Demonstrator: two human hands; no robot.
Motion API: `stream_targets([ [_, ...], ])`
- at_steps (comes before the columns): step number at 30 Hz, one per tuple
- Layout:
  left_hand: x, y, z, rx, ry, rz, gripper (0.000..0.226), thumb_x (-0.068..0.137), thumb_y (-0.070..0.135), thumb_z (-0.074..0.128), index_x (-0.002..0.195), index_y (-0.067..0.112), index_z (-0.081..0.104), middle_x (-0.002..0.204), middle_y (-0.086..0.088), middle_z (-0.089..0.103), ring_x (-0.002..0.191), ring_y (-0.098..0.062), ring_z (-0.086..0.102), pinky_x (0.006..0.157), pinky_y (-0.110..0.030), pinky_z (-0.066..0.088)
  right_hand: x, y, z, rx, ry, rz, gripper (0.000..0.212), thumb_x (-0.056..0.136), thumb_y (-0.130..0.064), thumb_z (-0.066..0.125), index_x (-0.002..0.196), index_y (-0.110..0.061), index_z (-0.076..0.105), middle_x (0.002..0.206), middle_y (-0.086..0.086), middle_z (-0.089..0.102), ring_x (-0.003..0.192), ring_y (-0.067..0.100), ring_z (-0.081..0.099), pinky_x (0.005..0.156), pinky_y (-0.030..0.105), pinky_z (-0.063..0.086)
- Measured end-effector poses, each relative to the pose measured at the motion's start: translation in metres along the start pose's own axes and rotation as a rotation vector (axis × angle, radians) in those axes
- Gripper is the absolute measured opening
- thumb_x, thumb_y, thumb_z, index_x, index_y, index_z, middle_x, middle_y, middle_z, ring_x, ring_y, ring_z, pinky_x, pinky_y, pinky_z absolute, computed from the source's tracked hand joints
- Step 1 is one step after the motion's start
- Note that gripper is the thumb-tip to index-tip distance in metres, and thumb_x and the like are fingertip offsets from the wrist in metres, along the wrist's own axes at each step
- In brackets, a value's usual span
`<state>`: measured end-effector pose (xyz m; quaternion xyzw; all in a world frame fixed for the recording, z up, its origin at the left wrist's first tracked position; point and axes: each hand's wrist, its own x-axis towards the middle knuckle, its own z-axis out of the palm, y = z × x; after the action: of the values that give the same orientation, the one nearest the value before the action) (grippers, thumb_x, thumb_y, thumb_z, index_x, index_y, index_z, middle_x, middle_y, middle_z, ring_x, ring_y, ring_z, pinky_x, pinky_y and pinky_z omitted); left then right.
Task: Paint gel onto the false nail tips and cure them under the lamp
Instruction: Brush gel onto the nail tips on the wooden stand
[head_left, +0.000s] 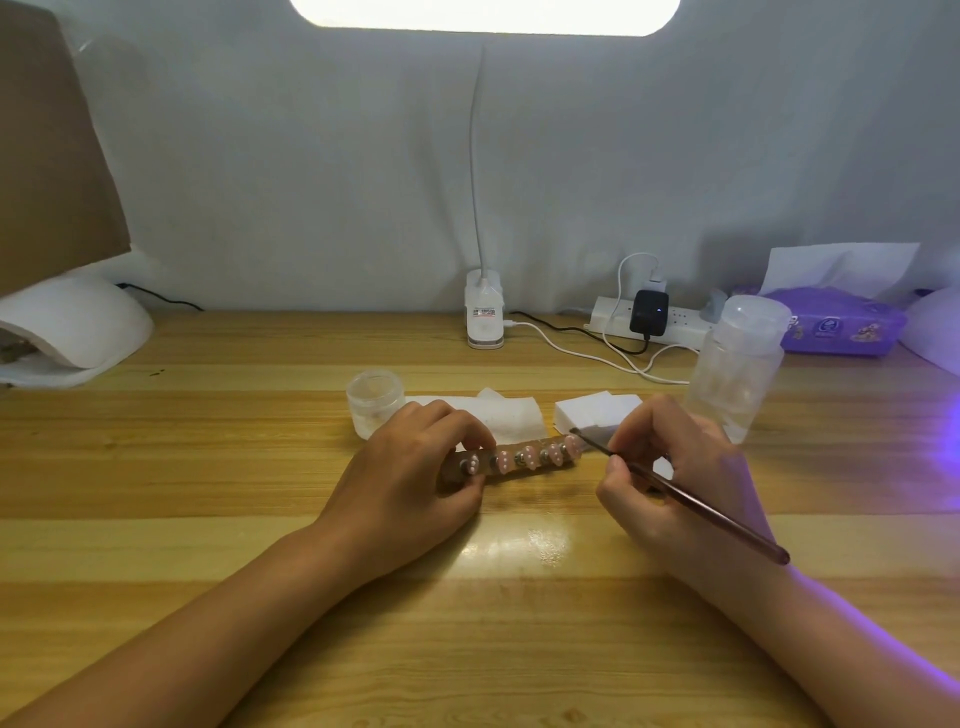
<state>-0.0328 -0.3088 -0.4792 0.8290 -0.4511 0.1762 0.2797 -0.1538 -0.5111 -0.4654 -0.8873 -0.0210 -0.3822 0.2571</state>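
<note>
Pinching the left end of the holder strip (519, 463) between curled fingers and thumb, the left hand (410, 467) steadies it with its long axis running nearly 9 to 3 o'clock. Pink nail tips (530, 454) sit in a row along it. The right hand (675, 467) grips the brush (701, 512) like a pen, bristles aimed toward 10 o'clock, just beside the rightmost tip. That tip lies at 9 o'clock from the right fingers, so the next stroke probably needs only a short reach.
</note>
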Motion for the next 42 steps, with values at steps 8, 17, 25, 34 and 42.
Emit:
stream_targets([
  [8,-0.0004,0.0003,-0.0002,0.013,-0.008,-0.004,0.019,0.082,0.025,0.069,0.099,0.031,0.063,0.093,0.018,0.055,0.088,-0.005,0.046,0.074,-0.025,0.043,-0.0016,-0.0023,0.0002,0.000,-0.053,-0.009,0.014,0.073,-0.035,0.051,0.080,-0.023,0.054,0.067,-0.016,0.055,0.076,0.006,0.055,0.079,0.024,0.036],
  [17,-0.0001,0.0010,0.0002,-0.002,-0.002,-0.012,0.019,0.082,0.023,0.069,0.099,0.029,0.064,0.093,0.016,0.058,0.089,-0.009,0.049,0.074,-0.031,0.045,-0.0017,-0.0001,0.0004,-0.024,-0.089,-0.011,0.011,0.073,-0.036,0.051,0.078,-0.026,0.052,0.066,-0.018,0.054,0.076,0.002,0.054,0.076,0.015,0.032],
  [25,-0.0006,-0.0005,0.0003,-0.008,-0.011,-0.011,0.018,0.082,0.025,0.069,0.099,0.030,0.063,0.093,0.018,0.057,0.089,-0.007,0.049,0.073,-0.029,0.045,-0.0016,0.0002,-0.0012,-0.017,-0.103,-0.019,0.008,0.072,-0.036,0.050,0.076,-0.029,0.048,0.062,-0.018,0.052,0.071,0.001,0.054,0.075,0.012,0.031],
  [34,-0.0003,-0.0013,0.0007,-0.010,-0.017,-0.018,0.018,0.083,0.026,0.068,0.099,0.032,0.063,0.092,0.018,0.057,0.089,-0.006,0.049,0.073,-0.026,0.043,-0.0009,0.0018,-0.0020,0.044,-0.036,-0.019,0.007,0.072,-0.031,0.050,0.074,-0.025,0.048,0.060,-0.009,0.052,0.067,0.011,0.053,0.073,0.006,0.032],
  [42,-0.0005,0.0011,-0.0001,0.002,-0.007,-0.015,0.018,0.083,0.024,0.069,0.099,0.030,0.063,0.092,0.017,0.057,0.089,-0.007,0.048,0.075,-0.030,0.045,-0.0014,0.0048,0.0020,0.000,-0.028,0.018,0.010,0.077,-0.037,0.050,0.080,-0.028,0.051,0.065,-0.014,0.055,0.075,0.008,0.055,0.070,0.015,0.034],
])
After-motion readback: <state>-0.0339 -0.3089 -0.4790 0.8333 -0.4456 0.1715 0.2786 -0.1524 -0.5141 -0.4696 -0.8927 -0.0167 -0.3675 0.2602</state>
